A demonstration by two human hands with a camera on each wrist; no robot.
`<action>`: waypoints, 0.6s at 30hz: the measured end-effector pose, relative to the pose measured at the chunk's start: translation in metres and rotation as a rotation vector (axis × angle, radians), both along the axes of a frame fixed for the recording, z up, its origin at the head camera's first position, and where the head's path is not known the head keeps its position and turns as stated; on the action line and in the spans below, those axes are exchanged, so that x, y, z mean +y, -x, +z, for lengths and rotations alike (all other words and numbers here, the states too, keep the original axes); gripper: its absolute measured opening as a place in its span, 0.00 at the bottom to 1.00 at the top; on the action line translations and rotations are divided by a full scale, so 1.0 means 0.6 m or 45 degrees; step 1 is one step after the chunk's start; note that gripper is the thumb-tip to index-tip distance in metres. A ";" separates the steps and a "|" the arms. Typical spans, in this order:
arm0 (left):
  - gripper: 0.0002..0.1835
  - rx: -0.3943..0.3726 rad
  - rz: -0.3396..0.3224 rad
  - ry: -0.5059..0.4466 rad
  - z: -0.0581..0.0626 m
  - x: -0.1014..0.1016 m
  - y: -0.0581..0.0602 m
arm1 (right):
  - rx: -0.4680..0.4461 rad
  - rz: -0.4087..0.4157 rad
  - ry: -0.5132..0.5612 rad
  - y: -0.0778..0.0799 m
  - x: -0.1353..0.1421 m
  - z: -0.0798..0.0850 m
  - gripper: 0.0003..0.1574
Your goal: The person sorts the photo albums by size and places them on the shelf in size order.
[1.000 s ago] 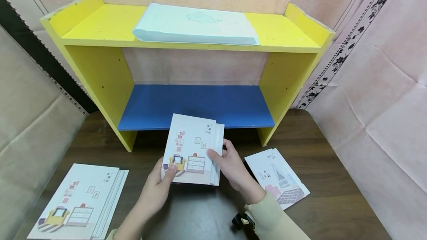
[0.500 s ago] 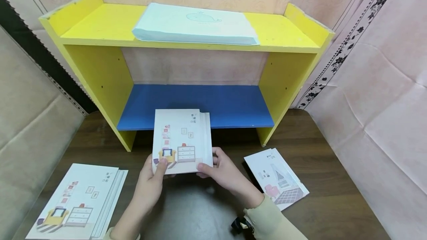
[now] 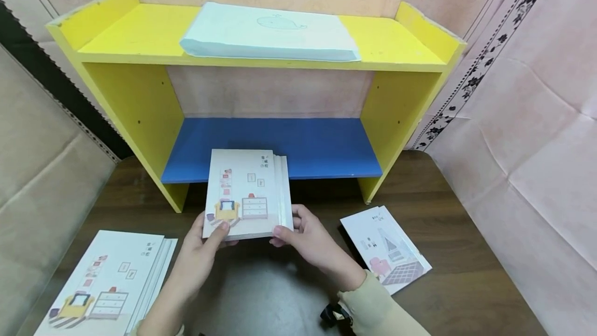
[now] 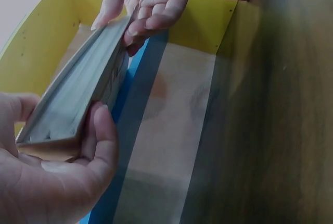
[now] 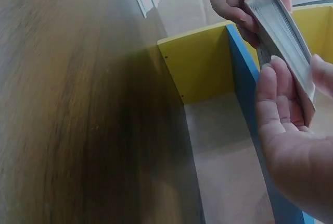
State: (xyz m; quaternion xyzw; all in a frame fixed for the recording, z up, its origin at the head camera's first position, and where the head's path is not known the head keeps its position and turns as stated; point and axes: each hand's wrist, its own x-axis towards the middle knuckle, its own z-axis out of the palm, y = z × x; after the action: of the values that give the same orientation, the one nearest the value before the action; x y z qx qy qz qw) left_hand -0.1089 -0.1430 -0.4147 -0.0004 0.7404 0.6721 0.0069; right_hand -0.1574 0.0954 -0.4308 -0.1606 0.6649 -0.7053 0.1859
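Both hands hold a thick white book (image 3: 240, 191), its cover printed with a yellow armchair and a small chest of drawers. My left hand (image 3: 198, 250) grips the lower left corner, thumb on the cover and fingers beneath. At the lower right corner my right hand (image 3: 310, 240) pinches it the same way. The far end of the book overlaps the front edge of the blue shelf board (image 3: 326, 147) in the head view. Its grey page edges (image 4: 78, 83) face the left wrist camera, between the two hands.
A yellow shelf unit (image 3: 396, 113) stands at the back of the brown wooden table (image 3: 466, 274). On its top lies a pale blue packet (image 3: 280, 32) with a whale drawing. Similar white books (image 3: 102, 284) lie front left, and a white book (image 3: 387, 248) with a pink design lies right.
Both hands have carried the book left and slightly away from the body, and straightened it from its tilt. The books on the table have stayed put.
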 end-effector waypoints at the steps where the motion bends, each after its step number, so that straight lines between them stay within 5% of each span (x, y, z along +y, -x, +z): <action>1: 0.30 0.012 -0.006 -0.004 0.002 -0.002 0.000 | 0.005 -0.012 0.004 0.000 -0.002 0.001 0.31; 11: 0.28 0.141 0.015 -0.095 0.013 -0.015 0.001 | -0.008 -0.116 0.001 0.007 -0.027 0.017 0.23; 18: 0.29 0.128 0.072 -0.174 0.013 -0.037 0.017 | -0.019 -0.141 -0.118 0.023 -0.057 0.036 0.22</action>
State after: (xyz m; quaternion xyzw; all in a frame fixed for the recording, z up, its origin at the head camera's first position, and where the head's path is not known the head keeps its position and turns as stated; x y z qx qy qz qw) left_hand -0.1190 -0.1654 -0.4071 0.0127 0.6920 0.7201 -0.0492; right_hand -0.1711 0.0612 -0.4094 -0.1096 0.7034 -0.6840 0.1589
